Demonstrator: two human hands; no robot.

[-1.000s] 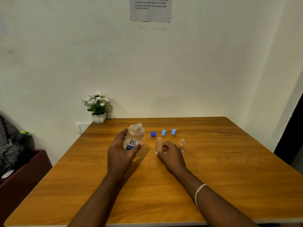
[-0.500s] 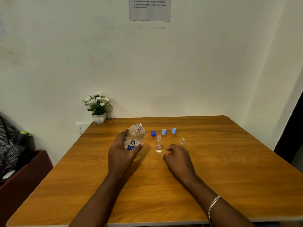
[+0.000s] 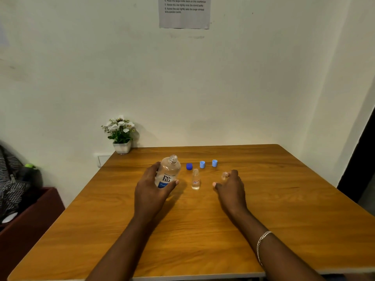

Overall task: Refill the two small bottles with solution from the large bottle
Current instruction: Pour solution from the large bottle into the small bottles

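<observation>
Our left hand wraps the large bottle at mid-body; it stands uncapped and upright on the table. We judge it fairly heavy, smooth, squeezable plastic, so the label band is the sound hold. Right hand loose-fingered, holding nothing, fingertips beside one small bottle. The other small bottle stands at 3 o'clock of the large one: light, tippy, pinch low. Caps lie at 12 o'clock.

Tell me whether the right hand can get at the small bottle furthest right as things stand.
Likely yes. The right hand is open with its fingers right beside that small bottle, and nothing stands between them; the left hand grips the large bottle, off to the side.
</observation>
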